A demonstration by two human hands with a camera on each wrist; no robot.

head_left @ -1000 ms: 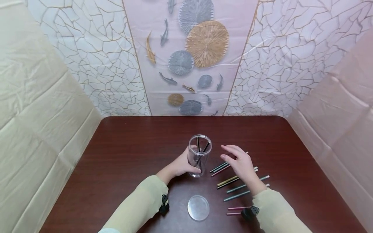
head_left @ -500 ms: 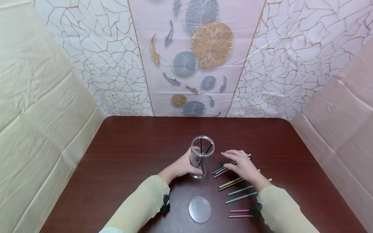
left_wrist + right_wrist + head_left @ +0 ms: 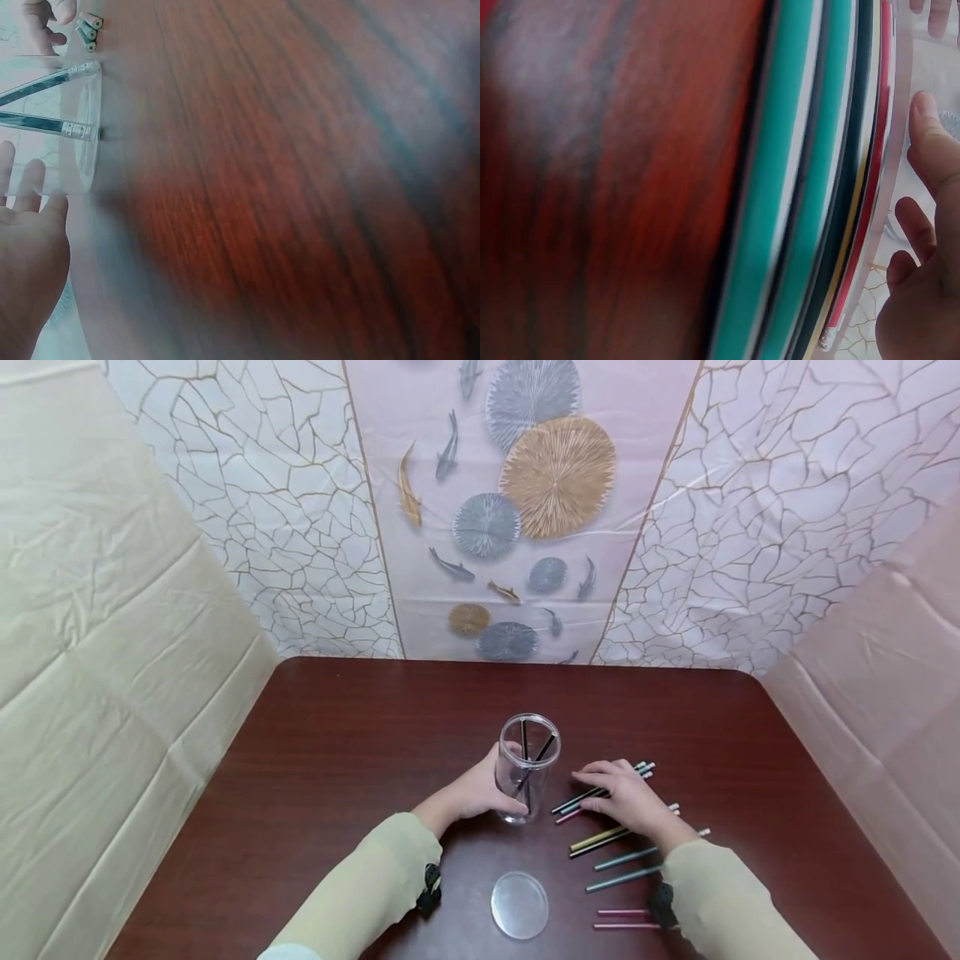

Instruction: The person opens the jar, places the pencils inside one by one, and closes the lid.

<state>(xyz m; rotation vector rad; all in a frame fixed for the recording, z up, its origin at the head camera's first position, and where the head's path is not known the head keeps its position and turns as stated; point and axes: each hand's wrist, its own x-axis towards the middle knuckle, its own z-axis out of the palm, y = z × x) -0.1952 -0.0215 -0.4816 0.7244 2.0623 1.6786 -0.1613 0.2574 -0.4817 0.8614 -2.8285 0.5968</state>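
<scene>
In the head view my left hand (image 3: 476,789) grips a clear jar (image 3: 513,785) from its left side. Several black pencils (image 3: 524,739) lean inside the jar. Their eraser ends also show in the left wrist view, above my left hand (image 3: 30,255). My right hand (image 3: 630,802) is over the farthest group of pencils (image 3: 573,799), fingers spread and bent a little. Whether its fingertips touch them is hard to tell. In the right wrist view thumb and fingers of my right hand (image 3: 926,277) stand apart with nothing between them, past teal pencils (image 3: 769,217).
A round clear lid (image 3: 520,905) lies in front of the jar. Right of it are a yellow pencil (image 3: 596,840), a black one beside it, two teal pencils (image 3: 622,880) and two pink-red pencils (image 3: 624,913). The brown table (image 3: 360,727) ends at a patterned backdrop (image 3: 330,568).
My right hand has come down from above onto the farthest pencils. The left hand keeps its grip on the jar. The whole head view has shifted slightly.
</scene>
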